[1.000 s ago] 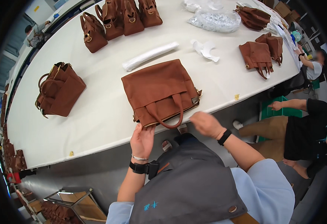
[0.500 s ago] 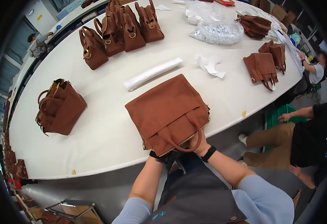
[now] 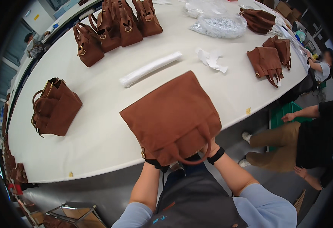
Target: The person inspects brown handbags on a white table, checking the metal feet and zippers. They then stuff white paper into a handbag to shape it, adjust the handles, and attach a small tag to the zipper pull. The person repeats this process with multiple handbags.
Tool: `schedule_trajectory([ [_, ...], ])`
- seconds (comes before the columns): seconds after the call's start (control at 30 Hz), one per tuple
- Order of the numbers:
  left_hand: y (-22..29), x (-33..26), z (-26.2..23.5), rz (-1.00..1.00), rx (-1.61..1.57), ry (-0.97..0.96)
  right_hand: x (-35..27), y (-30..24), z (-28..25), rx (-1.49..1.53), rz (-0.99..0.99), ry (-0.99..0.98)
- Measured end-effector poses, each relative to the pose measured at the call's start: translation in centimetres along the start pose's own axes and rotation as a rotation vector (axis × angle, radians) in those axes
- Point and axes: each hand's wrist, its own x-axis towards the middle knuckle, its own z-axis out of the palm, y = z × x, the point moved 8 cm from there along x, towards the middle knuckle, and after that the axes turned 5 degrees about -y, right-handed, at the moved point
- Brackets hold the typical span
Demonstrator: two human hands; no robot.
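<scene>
Here the person holds a brown handbag (image 3: 172,116) at the near edge of the white table (image 3: 98,136), in the lower middle of the frame, its far part lying on the tabletop and its handle end drawn out over the edge toward the body. Both hands are under that near end: the left hand (image 3: 154,162) is almost wholly hidden beneath the bag, and only the wrist with a dark band shows; the right hand (image 3: 211,149) peeks out by the curved handle (its wrist banded too). Whether the fingers of either hand are curled around the bag or only propping it cannot be told, since the bag covers them.

Judged from this, the step in hand is lifting or tilting the bag for handling, which seems to call for a firm hold on the hidden underside.

The bag looks like matte, suede-like leather, flat-sided and trapezoid, with a small brass fitting at its lower left corner. Up the frame lie a white wrapped roll (image 3: 151,69) and crumpled white paper (image 3: 211,60); another brown bag (image 3: 54,108) slumps at mid-left.
</scene>
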Motion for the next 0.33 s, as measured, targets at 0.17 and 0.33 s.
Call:
schedule_trajectory([
  [0.17, -0.6, -0.3, 0.7, -0.026, 0.055, -0.006, -1.7, 1.8, -0.1, 0.163, 0.079, 0.1],
  [0.33, -2.2, -7.7, -1.9, -0.04, 0.081, 0.005, -2.7, 3.2, 0.2, 0.277, 0.127, 0.136],
])
